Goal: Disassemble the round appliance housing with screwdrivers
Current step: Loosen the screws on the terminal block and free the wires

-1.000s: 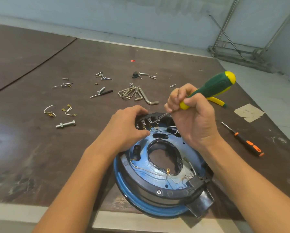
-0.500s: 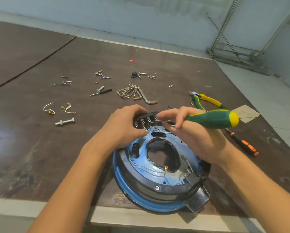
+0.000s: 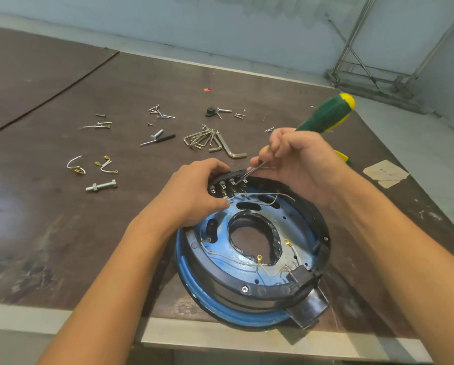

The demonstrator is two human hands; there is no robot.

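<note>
Working the screwdriver [image 3: 326,114] tip into the terminal block [image 3: 228,183] on the far rim of the housing [image 3: 247,293]. My right hand [image 3: 299,164] has its fingers [image 3: 275,143] clamped round the lower handle and shaft, and the green-and-yellow handle slants up to the far right. My left hand [image 3: 194,191] grips the rim just left of the block, fingers curled over the edge.

I cannot tell whether the tip sits in a screw head; it is too small. To do this well, I think I should seat the tip squarely, press along the shaft, turn slowly, and brace the rim so nothing rocks. The thin wires [image 3: 262,200] beside the blade look easy to snag.

The housing lies on the surface [image 3: 62,219] by its near edge, right of centre. It is round, with a black rim over a blue band. Inside is a blue plate with an oval hole in the middle. Pale wires with gold ring ends loop across it. One screw [image 3: 244,289] shows in the near rim, and a black tab [image 3: 310,310] juts out at the near right.
</note>
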